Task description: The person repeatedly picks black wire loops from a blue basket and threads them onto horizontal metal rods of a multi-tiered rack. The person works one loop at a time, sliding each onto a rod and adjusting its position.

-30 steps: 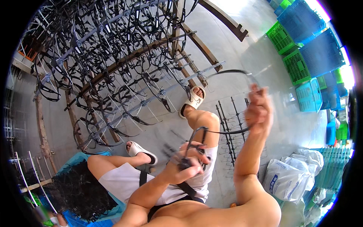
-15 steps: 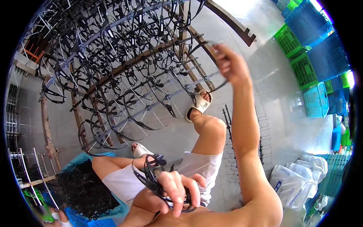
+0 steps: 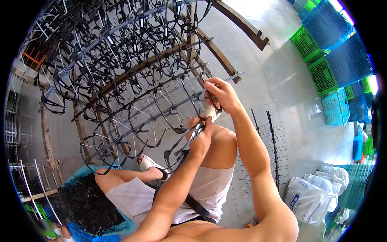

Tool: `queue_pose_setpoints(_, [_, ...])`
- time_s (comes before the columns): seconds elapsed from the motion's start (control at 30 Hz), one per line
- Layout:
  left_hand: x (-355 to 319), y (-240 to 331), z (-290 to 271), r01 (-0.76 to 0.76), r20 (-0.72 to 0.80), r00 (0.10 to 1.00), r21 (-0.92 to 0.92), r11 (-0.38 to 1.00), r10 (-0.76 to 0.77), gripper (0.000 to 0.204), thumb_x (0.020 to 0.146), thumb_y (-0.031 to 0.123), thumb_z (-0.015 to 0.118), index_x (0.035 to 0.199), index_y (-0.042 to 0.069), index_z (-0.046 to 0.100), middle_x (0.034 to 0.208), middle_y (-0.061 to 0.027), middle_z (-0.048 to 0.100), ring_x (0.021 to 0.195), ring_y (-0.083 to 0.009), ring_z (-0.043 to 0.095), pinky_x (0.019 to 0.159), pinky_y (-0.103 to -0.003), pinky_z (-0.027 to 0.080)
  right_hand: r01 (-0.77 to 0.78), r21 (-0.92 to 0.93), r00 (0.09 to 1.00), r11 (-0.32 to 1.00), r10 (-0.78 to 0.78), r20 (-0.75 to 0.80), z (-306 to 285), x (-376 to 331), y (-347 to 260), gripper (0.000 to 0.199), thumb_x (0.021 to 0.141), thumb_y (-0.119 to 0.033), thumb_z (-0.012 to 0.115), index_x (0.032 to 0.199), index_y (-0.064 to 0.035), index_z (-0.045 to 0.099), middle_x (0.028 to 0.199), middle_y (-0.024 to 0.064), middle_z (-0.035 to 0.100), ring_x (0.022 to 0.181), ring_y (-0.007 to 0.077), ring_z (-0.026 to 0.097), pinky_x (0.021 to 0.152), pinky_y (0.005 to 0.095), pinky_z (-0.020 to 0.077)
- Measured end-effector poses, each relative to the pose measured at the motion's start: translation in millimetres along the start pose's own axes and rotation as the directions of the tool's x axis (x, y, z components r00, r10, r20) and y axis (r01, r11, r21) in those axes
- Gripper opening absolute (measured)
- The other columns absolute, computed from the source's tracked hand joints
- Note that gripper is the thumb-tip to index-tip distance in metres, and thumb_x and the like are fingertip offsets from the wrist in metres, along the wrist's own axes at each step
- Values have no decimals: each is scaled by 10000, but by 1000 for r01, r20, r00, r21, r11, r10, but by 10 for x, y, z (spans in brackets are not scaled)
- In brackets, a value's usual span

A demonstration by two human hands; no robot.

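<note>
My left hand is closed around a small bunch of black curved frames, which hang out to its left. Just above it, my right hand pinches a single black curved frame near the right end of a rack's lower bar. The two hands are close together, and the fingertips of the left one are partly hidden. Beside them, similar thin black frames hang from prongs along that lower bar.
A wooden-railed rack full of black frames fills the upper left. By my left knee stands a blue basket heaped with black pieces. A pronged bar lies on the floor at right, near white plastic bags and stacked crates.
My left hand has risen from above my lap to the rack bar, carrying the bunch. My right hand has come down and left to meet it.
</note>
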State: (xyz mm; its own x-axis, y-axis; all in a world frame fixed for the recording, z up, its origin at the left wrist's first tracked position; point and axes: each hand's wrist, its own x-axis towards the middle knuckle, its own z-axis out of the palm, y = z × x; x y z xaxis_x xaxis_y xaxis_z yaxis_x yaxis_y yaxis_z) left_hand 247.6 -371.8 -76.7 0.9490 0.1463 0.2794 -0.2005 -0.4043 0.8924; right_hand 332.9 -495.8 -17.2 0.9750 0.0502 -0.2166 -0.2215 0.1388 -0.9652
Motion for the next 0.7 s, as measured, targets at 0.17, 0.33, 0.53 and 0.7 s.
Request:
queue_pose_setpoints(0.17, [84,-1,32,85,0,996,-61,995,-85,259,835,227,685,805,-5,575,669,-100,588,567,-187,556,532,-316,444,-91,236,994,967,72,87,-82,103,-105,323,921,-267,576,1090,6,546,735,49,546,563,130,555,498,263,472])
queue_pose_setpoints(0.33, [90,-62,54,43,-4,999,-10,999,-43,241,835,207,679,786,-7,579,660,-103,592,561,-200,560,531,-319,450,-97,113,995,989,94,29,8,165,-123,324,912,-263,589,1071,19,559,712,56,544,516,141,538,476,268,459])
queue_pose_setpoints(0.53, [52,-10,22,-93,-16,995,118,989,95,189,824,155,668,770,8,563,676,-122,584,594,-281,580,539,-365,456,59,151,998,987,-63,21,-12,166,17,296,922,-261,570,1045,8,583,668,24,544,457,91,525,378,213,363])
queue_pose_setpoints(0.7, [61,-52,26,-151,-22,988,117,982,154,165,830,131,651,768,12,555,660,-128,561,583,-310,561,522,-387,438,56,-114,998,992,-59,-16,74,63,-199,272,908,-230,584,998,26,604,632,33,563,442,85,515,401,212,375])
